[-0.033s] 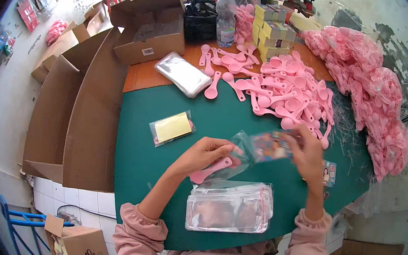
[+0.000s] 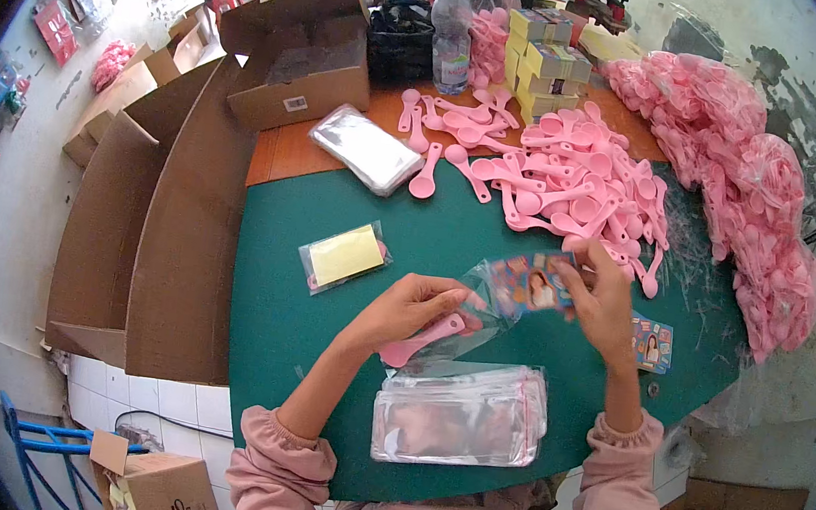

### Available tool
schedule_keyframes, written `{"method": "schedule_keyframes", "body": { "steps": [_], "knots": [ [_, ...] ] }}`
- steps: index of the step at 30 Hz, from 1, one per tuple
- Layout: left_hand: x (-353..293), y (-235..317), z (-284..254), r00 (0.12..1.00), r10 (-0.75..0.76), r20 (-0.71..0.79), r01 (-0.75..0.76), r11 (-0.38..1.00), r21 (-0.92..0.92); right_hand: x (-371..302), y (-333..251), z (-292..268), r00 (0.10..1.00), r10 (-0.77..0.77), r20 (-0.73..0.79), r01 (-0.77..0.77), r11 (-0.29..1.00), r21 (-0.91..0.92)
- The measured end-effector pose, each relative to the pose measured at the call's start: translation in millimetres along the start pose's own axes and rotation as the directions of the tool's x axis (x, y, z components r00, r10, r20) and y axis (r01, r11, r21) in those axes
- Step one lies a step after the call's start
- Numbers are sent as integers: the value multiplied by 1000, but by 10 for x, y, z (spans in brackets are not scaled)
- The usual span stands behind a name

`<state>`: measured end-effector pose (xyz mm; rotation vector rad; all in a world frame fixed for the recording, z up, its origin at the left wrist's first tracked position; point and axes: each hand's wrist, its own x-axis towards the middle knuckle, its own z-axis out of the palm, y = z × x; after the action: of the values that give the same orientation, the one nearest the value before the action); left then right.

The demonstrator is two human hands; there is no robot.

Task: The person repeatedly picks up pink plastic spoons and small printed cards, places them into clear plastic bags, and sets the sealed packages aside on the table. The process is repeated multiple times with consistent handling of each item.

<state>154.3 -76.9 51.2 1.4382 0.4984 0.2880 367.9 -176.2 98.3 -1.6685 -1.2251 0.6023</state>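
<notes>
My left hand (image 2: 410, 306) pinches a clear bag (image 2: 488, 313), a pink spoon (image 2: 421, 341) just below the fingers. My right hand (image 2: 602, 302) grasps a printed card (image 2: 534, 282) at the bag's far right end. Nearer lie stacked bags (image 2: 458, 417); farther right, heaped spoons (image 2: 588, 180).

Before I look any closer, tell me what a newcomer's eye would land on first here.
Probably the loose heap of pink spoons toward the back right of the table, with bulging clear sacks of pink spoons farther right. Then, near the middle, the right hand holding a colourful card by a clear bag in the left hand. A large cardboard box fills the left side.
</notes>
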Motion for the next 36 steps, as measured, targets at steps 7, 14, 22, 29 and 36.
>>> {"method": "schedule_keyframes", "body": {
  "steps": [7, 14, 22, 29, 36],
  "knots": [
    [23, -10, -101, 996, -67, -60, 72, 994, 85, 11, 78, 247, 999, -45, 7, 45, 995, 85],
    [37, -1, -79, 997, -73, 16, 73, 997, 10, 3, 83, 210, 992, -118, -46, 122, 988, 99],
    [85, -243, -167, 1000, 9, -22, -5, 984, 176, -4, 162, 229, 965, -233, 122, 242, 969, -56],
    [56, -64, -104, 997, -68, -39, 70, 997, 37, -7, 147, 192, 998, -52, 25, 47, 981, 186],
    [56, -192, -151, 996, -79, 37, 64, 952, 299, -43, 176, 278, 951, -86, 296, 56, 992, 111]
  ]
}}
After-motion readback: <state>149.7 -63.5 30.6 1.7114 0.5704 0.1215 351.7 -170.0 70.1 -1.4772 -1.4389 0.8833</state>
